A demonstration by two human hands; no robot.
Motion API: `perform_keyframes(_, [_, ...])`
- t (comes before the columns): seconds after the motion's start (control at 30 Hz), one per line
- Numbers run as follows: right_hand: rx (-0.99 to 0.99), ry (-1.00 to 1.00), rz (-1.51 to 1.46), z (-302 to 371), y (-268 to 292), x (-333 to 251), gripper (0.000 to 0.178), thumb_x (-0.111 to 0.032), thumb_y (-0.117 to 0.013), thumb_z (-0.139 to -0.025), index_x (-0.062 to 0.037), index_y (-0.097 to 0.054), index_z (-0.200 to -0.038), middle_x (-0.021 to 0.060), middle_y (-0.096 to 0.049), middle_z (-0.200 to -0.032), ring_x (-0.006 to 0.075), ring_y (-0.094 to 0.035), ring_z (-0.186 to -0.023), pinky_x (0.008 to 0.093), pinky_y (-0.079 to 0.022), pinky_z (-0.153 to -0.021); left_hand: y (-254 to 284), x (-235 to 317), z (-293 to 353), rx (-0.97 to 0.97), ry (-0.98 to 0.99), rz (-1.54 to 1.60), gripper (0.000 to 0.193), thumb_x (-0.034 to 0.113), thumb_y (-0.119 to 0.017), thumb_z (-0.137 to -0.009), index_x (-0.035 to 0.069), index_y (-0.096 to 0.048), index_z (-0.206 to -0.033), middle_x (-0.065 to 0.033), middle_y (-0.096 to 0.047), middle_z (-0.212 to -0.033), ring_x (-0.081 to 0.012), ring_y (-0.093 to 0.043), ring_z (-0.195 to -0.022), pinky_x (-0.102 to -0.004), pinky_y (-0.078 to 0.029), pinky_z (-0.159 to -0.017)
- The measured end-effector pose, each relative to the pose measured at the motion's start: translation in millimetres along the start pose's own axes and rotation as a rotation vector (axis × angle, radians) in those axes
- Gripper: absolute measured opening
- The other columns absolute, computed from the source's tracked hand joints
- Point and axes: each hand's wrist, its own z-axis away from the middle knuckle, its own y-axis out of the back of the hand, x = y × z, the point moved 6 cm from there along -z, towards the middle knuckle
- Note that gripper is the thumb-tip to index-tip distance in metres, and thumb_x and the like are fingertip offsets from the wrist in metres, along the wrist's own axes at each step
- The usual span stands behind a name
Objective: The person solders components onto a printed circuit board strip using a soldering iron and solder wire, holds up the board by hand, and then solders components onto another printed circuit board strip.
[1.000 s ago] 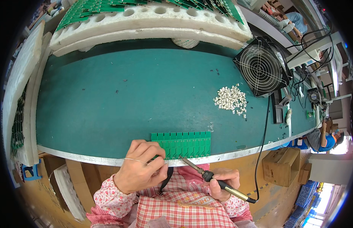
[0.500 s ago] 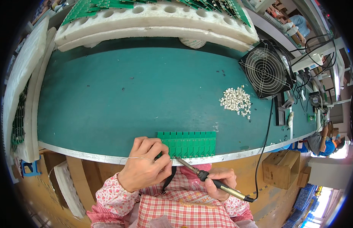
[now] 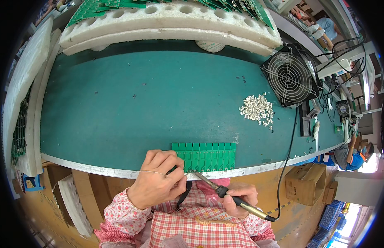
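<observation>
A: Where's the circuit board point(image 3: 206, 157) on my feed, and what have I got in each grip?

B: It's lying at the near edge of the tabletop point(image 3: 117, 115), well apart from the pile of small pale parts point(image 3: 256, 108). I have the right hand point(image 3: 240, 200) clamped on the handle of the soldering iron point(image 3: 222, 191), its tip slanting to the board's near edge. The left hand point(image 3: 159, 180) is curled over the board's left end, with a thin wire point(image 3: 136, 171) showing beside it; the fingertips are hidden, so I can't tell whether that grip is closed on anything

A: How would I work this spot well?

B: I'd keep the board flat and steady, settle the tip on one contact only, and bring the wire in if it's solder, as I suspect. I'd keep the touch brief and lift away cleanly, so neighbouring contacts don't bridge. My worry is the left fingers, just beside the hot end; I'd give them more room

A: And against the earlier pictures?

B: Next to half a second ago, I see hardly any change in hands or iron. Against a second ago, the tip has gone from about the middle of the board's near edge to nearer its left end, and the whole board sits further right in my view
</observation>
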Motion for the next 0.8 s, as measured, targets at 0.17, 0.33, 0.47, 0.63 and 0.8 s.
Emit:
perform_keyframes(0.17, [0.027,-0.082,-0.078,9,9,3,0.025,0.001,-0.067,-0.082,0.0023,-0.049,-0.099,0.0094,-0.062,-0.06,0.0153,-0.06,-0.048,0.028,-0.046,-0.042,7,1,4,0.013,0.008,0.001,0.016,0.01,-0.069,-0.066,0.009,-0.054,-0.071,-0.0021,-0.058,-0.09,-0.0221,-0.057,-0.094,-0.043,-0.04,-0.084])
perform_keyframes(0.33, [-0.002,-0.082,-0.073,2,0,0,0.025,0.0,-0.069,-0.08,0.0014,-0.051,-0.098,0.0096,-0.063,-0.064,0.0165,-0.06,-0.049,0.0288,-0.046,-0.043,11,-4,9,0.01,0.051,-0.034,0.015,0.012,-0.068,-0.066,0.009,-0.054,-0.07,-0.0021,-0.057,-0.091,-0.0222,-0.056,-0.094,-0.0454,-0.038,-0.085])
perform_keyframes(0.47, [-0.026,-0.095,-0.054,4,-4,2,0.025,0.0,-0.071,-0.079,0.0013,-0.053,-0.096,0.0097,-0.062,-0.064,0.0169,-0.06,-0.049,0.0291,-0.046,-0.043,8,-5,9,-0.004,0.052,-0.028,0.013,0.012,-0.067,-0.066,0.009,-0.055,-0.071,-0.0021,-0.056,-0.091,-0.0223,-0.055,-0.095,-0.0452,-0.038,-0.085])
perform_keyframes(0.63, [-0.047,-0.079,-0.056,-1,-8,2,0.022,0.0,-0.071,-0.078,0.0024,-0.056,-0.093,0.0104,-0.062,-0.063,0.0162,-0.059,-0.046,0.0285,-0.045,-0.041,7,-4,7,-0.02,0.046,-0.063,0.014,0.013,-0.068,-0.066,0.009,-0.056,-0.071,-0.0024,-0.055,-0.09,-0.0226,-0.055,-0.094,-0.0449,-0.038,-0.086])
perform_keyframes(0.8, [-0.033,-0.086,-0.072,0,-12,6,0.022,0.0,-0.072,-0.077,0.0035,-0.056,-0.092,0.0109,-0.062,-0.063,0.0153,-0.058,-0.045,0.0276,-0.045,-0.041,3,-6,6,-0.009,0.051,-0.069,0.016,0.012,-0.068,-0.065,0.009,-0.054,-0.071,-0.0032,-0.055,-0.09,-0.0235,-0.055,-0.091,-0.045,-0.038,-0.085])
